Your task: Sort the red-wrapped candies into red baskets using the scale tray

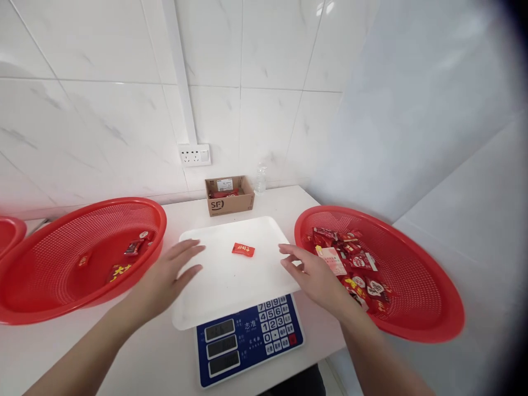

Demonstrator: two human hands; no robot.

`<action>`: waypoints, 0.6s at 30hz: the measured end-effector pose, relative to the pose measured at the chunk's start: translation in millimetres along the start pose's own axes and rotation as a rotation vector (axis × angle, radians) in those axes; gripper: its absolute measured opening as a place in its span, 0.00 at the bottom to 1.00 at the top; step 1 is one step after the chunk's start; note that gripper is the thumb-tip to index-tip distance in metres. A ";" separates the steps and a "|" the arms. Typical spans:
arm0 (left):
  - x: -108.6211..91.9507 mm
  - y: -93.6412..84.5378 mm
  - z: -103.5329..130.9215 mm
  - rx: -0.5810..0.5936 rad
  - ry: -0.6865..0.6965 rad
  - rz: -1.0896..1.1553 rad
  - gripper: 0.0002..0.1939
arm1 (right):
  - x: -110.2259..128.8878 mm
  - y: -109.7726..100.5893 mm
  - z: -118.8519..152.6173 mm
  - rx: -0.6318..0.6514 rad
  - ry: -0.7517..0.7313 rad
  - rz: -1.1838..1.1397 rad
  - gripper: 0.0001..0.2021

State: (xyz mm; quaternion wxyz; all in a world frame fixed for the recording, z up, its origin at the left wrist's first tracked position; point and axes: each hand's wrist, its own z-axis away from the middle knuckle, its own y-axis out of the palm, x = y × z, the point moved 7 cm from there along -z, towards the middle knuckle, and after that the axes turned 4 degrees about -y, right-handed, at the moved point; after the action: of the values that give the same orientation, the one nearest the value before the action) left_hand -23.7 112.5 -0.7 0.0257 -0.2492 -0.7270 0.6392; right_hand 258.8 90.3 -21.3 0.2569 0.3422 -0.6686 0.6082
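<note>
A white tray (218, 286) rests on a blue weighing scale (251, 341) with a keypad and three small displays. One small red wrapped packet (243, 250) lies near the middle of the tray. Over the tray's left side is my left hand (175, 269), fingers apart and holding nothing. My right hand (307, 269) is above the tray's right edge, its fingers also spread with nothing in them. Whether either hand touches the tray I cannot tell.
A red basket (371, 220) with many wrapped packets stands at the right. Another red basket (53, 231) at the left holds several packets. Behind the tray are a cardboard box (231, 205) and a clear plastic bottle (260, 179), near the tiled wall.
</note>
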 end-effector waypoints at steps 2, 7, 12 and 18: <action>-35.5 14.4 -9.8 0.092 0.146 0.045 0.21 | -13.9 -20.6 7.7 -0.025 0.044 0.066 0.17; -82.3 50.8 -40.4 0.257 0.341 0.098 0.22 | -64.2 -62.7 16.1 0.066 0.186 0.362 0.22; -83.8 70.4 -65.4 0.300 0.263 0.052 0.24 | -129.2 -97.0 15.2 0.200 0.361 0.516 0.24; -67.8 60.4 -63.6 0.228 0.136 0.158 0.24 | -168.0 -108.4 13.2 0.336 0.424 0.532 0.22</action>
State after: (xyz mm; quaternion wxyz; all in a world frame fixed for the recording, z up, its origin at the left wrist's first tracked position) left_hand 78.1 147.5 -27.0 0.0527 -0.3441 -0.6243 0.6994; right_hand 449.8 98.8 -81.5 0.1628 0.0604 -0.5572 0.8120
